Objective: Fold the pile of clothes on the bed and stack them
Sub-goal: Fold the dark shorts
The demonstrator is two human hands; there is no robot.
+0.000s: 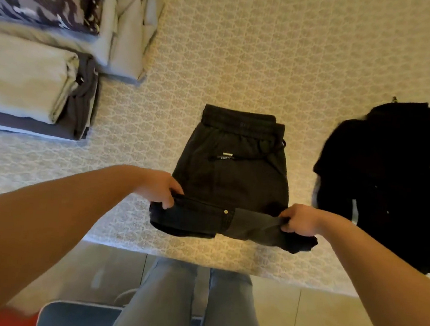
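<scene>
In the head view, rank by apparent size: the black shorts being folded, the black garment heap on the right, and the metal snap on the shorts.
1. black garment heap, though cut off by the frame edge
2. black shorts, close behind; ranking between these two is unsure
3. metal snap, by far the smallest

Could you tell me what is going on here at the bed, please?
A person is folding dark shorts on the patterned bedspread. The left hand and right hand each grip a side of the near end, lifted off the bed. Folded clothes sit stacked at the far left, and a crumpled black garment waits at the right.
</scene>
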